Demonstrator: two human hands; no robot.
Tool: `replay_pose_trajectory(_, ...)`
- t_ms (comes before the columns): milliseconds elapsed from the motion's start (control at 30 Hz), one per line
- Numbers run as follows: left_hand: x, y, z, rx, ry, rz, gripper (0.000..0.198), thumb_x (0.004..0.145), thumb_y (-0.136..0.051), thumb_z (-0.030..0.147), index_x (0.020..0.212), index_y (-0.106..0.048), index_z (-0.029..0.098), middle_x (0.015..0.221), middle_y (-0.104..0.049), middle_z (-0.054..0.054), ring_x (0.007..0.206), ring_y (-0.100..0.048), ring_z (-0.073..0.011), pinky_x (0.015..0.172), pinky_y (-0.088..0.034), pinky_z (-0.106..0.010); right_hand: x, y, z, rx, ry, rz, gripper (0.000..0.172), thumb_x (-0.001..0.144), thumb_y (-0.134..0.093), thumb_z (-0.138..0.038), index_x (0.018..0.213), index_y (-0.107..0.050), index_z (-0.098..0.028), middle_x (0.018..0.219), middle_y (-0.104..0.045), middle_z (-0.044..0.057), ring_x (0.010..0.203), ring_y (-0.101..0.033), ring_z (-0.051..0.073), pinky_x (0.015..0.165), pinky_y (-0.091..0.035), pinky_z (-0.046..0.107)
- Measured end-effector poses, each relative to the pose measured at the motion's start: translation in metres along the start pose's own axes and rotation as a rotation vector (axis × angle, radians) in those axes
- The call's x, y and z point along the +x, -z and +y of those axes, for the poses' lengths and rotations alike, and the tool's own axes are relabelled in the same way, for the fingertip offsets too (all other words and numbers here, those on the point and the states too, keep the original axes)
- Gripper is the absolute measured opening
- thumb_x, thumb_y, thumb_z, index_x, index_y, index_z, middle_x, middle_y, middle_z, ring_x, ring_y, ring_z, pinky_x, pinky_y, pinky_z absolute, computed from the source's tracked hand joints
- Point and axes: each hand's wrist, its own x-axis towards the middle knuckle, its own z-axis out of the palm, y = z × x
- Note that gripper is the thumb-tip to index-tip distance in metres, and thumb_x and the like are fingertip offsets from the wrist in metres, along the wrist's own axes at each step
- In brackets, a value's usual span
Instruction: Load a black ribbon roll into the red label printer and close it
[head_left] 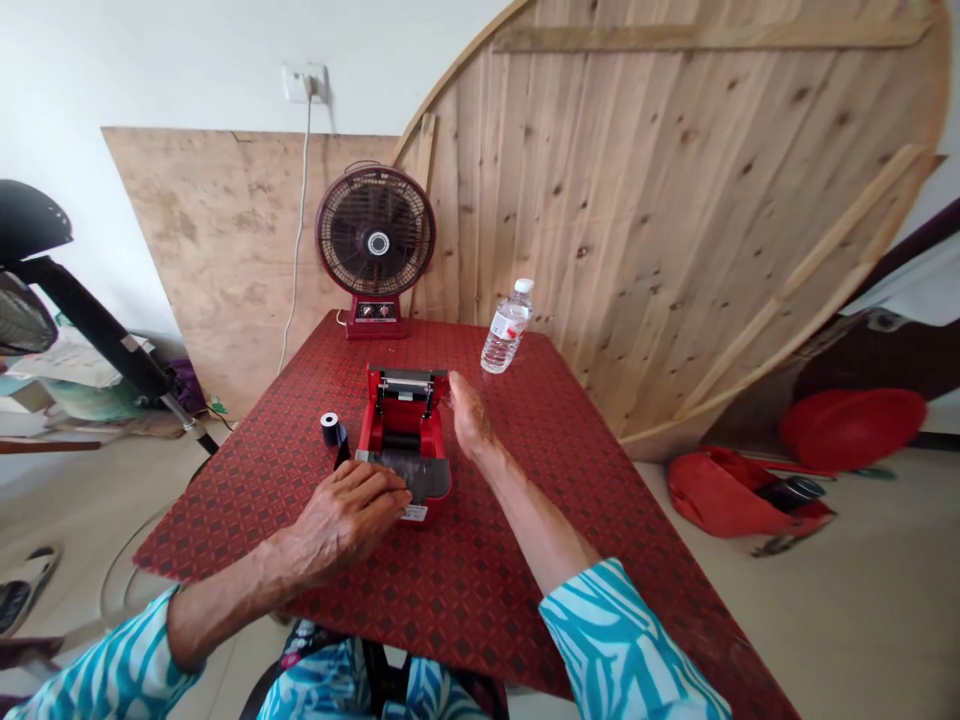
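Note:
A small red printer (pixel 365 430), seemingly a label printer, sits on the table with its lid (pixel 407 385) raised and its inside showing. My left hand (pixel 356 505) lies over the grey front cover (pixel 429 476), fingers stretched out and close together. Along the printer's right side, my right hand (pixel 469 415) is held edge-on beside the raised lid, fingers extended; whether it touches the lid is unclear. Left of the printer stands a small black roll (pixel 329 428) with a white core. A dark strip (pixel 342 446) runs from it toward my left hand.
A red patterned cloth covers the table (pixel 525 560). Behind the printer are a dark red fan (pixel 376 240) and a water bottle (pixel 507 328). A large wooden board (pixel 637 200) leans on the wall. On the floor at right lies a red bag (pixel 720 495).

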Motion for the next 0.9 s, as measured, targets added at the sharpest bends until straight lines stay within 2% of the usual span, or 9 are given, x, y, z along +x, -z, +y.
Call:
replay_pose_trajectory(67,-0.002,-0.001,-0.001,-0.002,0.007,-0.021,0.015,0.093,-0.052,0.014,0.104,-0.062,0.017,0.098,-0.071,-0.006,0.097,-0.064,-0.0197,0.081,-0.048,-0.033,-0.012,0.001,-0.005,-0.005,-0.038,-0.001,0.047,0.089,-0.04,-0.058,0.09,-0.071,-0.023,0.098,-0.073,0.005,0.095,-0.065,0.023,0.092,-0.047,0.044)
replay_pose_trajectory(167,-0.004,-0.002,-0.002,0.008,0.001,-0.018,0.016,0.093,-0.052,0.014,0.106,-0.061,0.016,0.099,-0.071,-0.007,0.098,-0.064,-0.02,0.082,-0.049,-0.034,-0.032,0.007,-0.017,-0.067,-0.016,-0.004,0.044,0.09,-0.041,-0.054,0.083,-0.073,-0.024,0.109,-0.068,0.005,0.11,-0.06,0.023,0.101,-0.041,0.042)
replay_pose_trajectory(267,-0.003,-0.004,-0.001,0.015,-0.007,0.008,0.016,0.092,-0.053,0.013,0.105,-0.062,0.016,0.098,-0.071,-0.007,0.097,-0.065,-0.0198,0.082,-0.049,-0.033,-0.051,0.012,-0.029,-0.108,-0.011,-0.003,0.031,0.083,-0.054,-0.047,0.079,-0.073,-0.023,0.111,-0.066,0.006,0.112,-0.057,0.024,0.1,-0.042,0.04)
replay_pose_trajectory(333,-0.002,-0.003,0.001,0.015,-0.009,0.022,0.016,0.092,-0.053,0.013,0.104,-0.063,0.016,0.097,-0.071,-0.007,0.096,-0.065,-0.0191,0.082,-0.049,-0.032,-0.062,0.012,-0.032,-0.098,-0.052,0.006,0.022,0.076,-0.062,-0.041,0.086,-0.072,-0.024,0.111,-0.065,0.005,0.111,-0.057,0.024,0.098,-0.044,0.039)
replay_pose_trajectory(467,0.002,0.005,-0.005,-0.067,0.025,0.013,0.015,0.094,-0.053,0.023,0.102,-0.064,0.018,0.096,-0.072,-0.006,0.093,-0.065,-0.0179,0.082,-0.048,-0.032,-0.076,0.01,-0.032,-0.033,-0.195,-0.025,0.031,0.074,-0.062,-0.036,0.103,-0.068,-0.026,0.112,-0.066,0.003,0.109,-0.057,0.022,0.098,-0.043,0.04)
replay_pose_trajectory(533,0.002,0.011,-0.013,-0.099,0.106,0.022,0.022,0.096,-0.05,0.031,0.109,-0.062,0.017,0.103,-0.071,-0.009,0.096,-0.064,-0.0189,0.084,-0.047,-0.034,-0.079,0.008,-0.031,0.006,-0.247,-0.019,0.033,0.076,-0.061,-0.037,0.106,-0.067,-0.026,0.112,-0.066,0.003,0.108,-0.058,0.022,0.098,-0.043,0.041)
replay_pose_trajectory(633,0.0,0.015,-0.028,-0.014,0.231,0.009,0.035,0.098,-0.044,0.04,0.118,-0.059,0.016,0.116,-0.067,-0.013,0.105,-0.062,-0.0224,0.088,-0.046,-0.038,-0.08,0.007,-0.028,0.033,-0.282,0.006,0.035,0.075,-0.061,-0.037,0.108,-0.066,-0.026,0.114,-0.065,0.003,0.108,-0.057,0.023,0.099,-0.043,0.041)
replay_pose_trajectory(733,-0.006,0.01,-0.037,0.055,0.232,-0.067,0.041,0.097,-0.042,0.046,0.118,-0.061,0.016,0.119,-0.067,-0.013,0.111,-0.059,-0.025,0.094,-0.042,-0.041,-0.082,0.006,-0.027,0.015,-0.266,0.002,0.036,0.077,-0.059,-0.036,0.111,-0.065,-0.026,0.118,-0.063,0.004,0.11,-0.056,0.022,0.102,-0.041,0.042)
replay_pose_trajectory(900,-0.017,-0.002,-0.039,0.07,0.187,-0.037,0.049,0.095,-0.044,0.052,0.122,-0.06,0.015,0.121,-0.067,-0.014,0.12,-0.055,-0.0283,0.103,-0.035,-0.046,-0.086,0.008,-0.028,-0.071,-0.129,-0.045,0.034,0.084,-0.051,-0.034,0.115,-0.063,-0.027,0.126,-0.058,0.004,0.122,-0.05,0.021,0.11,-0.035,0.042)
